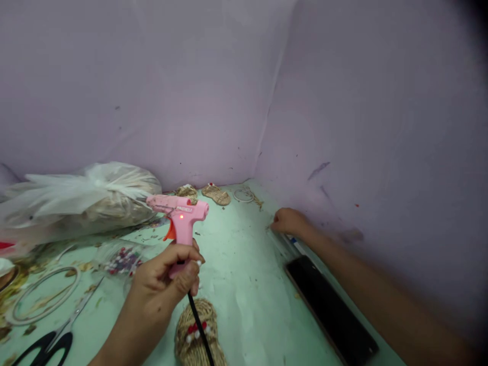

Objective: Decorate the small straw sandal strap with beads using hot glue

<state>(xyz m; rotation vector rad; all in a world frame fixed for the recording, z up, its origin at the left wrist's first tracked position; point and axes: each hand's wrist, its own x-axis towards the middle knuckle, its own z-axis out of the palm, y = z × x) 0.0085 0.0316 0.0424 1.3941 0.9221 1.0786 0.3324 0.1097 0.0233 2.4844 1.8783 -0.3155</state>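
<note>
My left hand (162,290) is closed around the lower handle of a pink glue gun (185,223), held upright over the table. Its orange trigger (170,231) faces left, a small light glows on its body, and a black cord (199,325) runs down from the handle. A tiny white thing shows at my left fingertips. To the right, my right hand (290,222) has its fingers curled closed by some clear, stick-like pieces (284,245); what they grip is blurred. Below my left hand lies a woven straw sandal sole (196,338) with red and white beads, partly crossed by the cord.
A dark phone-like slab (331,310) lies under my right forearm. At left are scissors (57,335), a pale ring (46,295), a clear bag of beads (122,262) and a tied plastic bag (84,198). Small sandals (216,194) and wire coils (243,195) sit by the wall.
</note>
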